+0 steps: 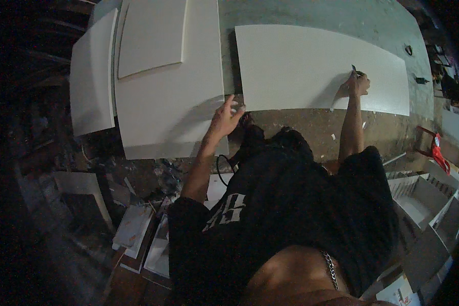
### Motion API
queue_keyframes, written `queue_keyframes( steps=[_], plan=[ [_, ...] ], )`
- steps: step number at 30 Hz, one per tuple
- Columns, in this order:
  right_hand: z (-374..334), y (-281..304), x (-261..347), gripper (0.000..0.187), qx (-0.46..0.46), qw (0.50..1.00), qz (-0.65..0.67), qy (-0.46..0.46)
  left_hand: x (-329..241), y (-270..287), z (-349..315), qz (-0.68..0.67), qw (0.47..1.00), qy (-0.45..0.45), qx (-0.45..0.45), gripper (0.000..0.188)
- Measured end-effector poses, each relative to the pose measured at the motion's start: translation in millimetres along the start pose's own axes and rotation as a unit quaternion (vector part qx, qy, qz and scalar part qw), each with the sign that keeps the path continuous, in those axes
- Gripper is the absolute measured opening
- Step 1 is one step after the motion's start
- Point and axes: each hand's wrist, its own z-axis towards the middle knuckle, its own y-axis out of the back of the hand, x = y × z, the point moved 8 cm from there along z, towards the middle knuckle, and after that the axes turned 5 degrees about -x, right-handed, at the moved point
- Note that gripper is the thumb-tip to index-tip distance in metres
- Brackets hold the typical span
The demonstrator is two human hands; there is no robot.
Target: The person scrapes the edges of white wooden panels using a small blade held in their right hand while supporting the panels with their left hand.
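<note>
A long white panel (296,66) lies across the pale green table (331,14) in front of me. Over its right half, my right hand (360,84) is closed around a small dark-tipped tool (353,67), whose exact kind is too small to make out. A thin pale strip (337,98) hangs beside that hand toward the panel's near edge. My left hand (223,121) has its fingers apart at the gap between this panel and a large white board (163,115). Its thumb side is by the panel's near left corner; whether it touches is unclear.
A smaller white board (153,35) rests on the large one, and another white board (93,76) stands left. Small black items (422,80) lie at the table's right end. White boxes (423,201) and a red thing (438,153) are right; stacked board offcuts (132,227) are lower left.
</note>
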Motion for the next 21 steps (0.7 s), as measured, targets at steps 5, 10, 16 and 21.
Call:
queue_keyframes(
  steps=[5,10,16,21],
  plan=[
    [2.6,-1.3,4.7,0.033,0.019,0.992,0.113,0.051,21.1,-27.9,17.2,0.049,0.998,0.050,0.005,0.071],
    [15.9,4.0,-19.5,0.025,0.015,0.988,0.086,0.126,-1.0,-50.3,22.9,-0.057,0.996,0.040,-0.052,0.061],
    [-31.2,-10.9,22.1,0.029,0.096,0.948,0.260,0.154,59.6,-28.2,7.8,-0.122,0.968,0.194,-0.101,0.065],
    [-26.0,-12.7,58.6,0.028,0.189,0.952,0.183,0.153,65.5,-5.6,2.2,-0.140,0.944,0.211,-0.213,0.060]
  ],
)
